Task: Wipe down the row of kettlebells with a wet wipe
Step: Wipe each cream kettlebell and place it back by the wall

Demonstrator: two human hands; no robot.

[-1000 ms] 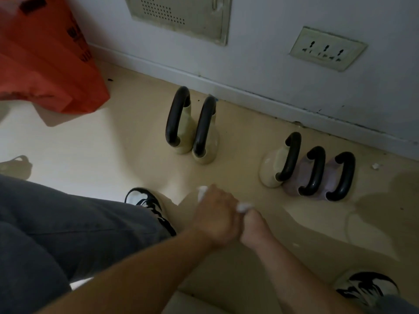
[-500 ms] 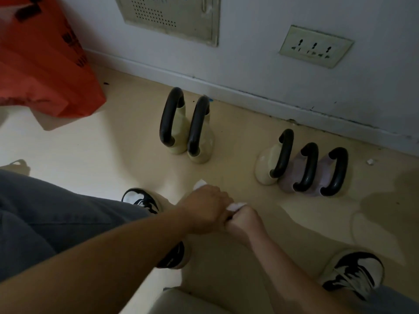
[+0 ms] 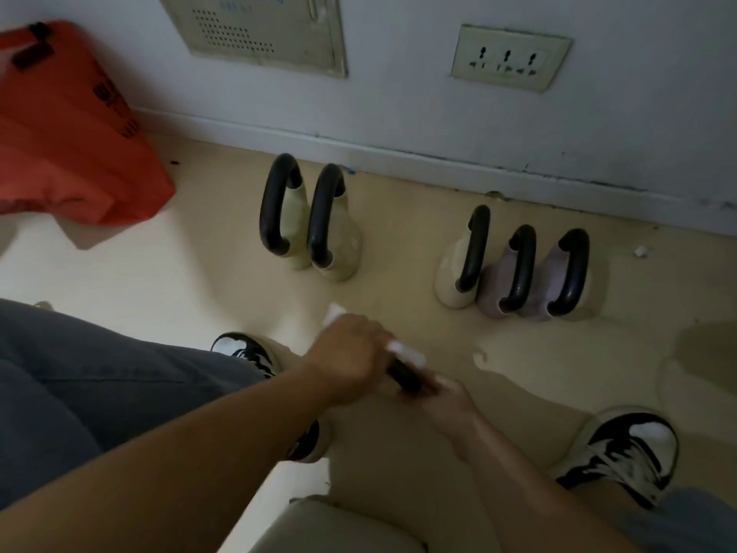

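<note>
Head view shows you crouched over the floor (image 3: 119,273) with both hands meeting on the black handle (image 3: 402,379) of a kettlebell held close to your feet; its body is hidden beneath your hands and cannot be made out. Left hand (image 3: 347,353): grip closed, fingers curled round the wet wipe (image 3: 406,353), which sits on the handle with white ends showing on either side of the fist. Right hand (image 3: 450,401): blurred, but its grip appears closed on the near end of the same handle, steadying it. Judged step: wiping the handle of this one kettlebell, wipe in contact. The other kettlebells stand along the skirting board (image 3: 438,153), well apart from your hands: a pair of cream kettlebells (image 3: 347,245) touching each other, and further right a group of three, one cream kettlebell (image 3: 450,281) and two lilac kettlebells (image 3: 552,273) side by side. Nothing in view tells which of these are already clean. The next move, in my judgement, calls for carrying the wipe along the full handle and down over the body, with your right hand firm so the weight does not roll, then setting it in line with the others.
</note>
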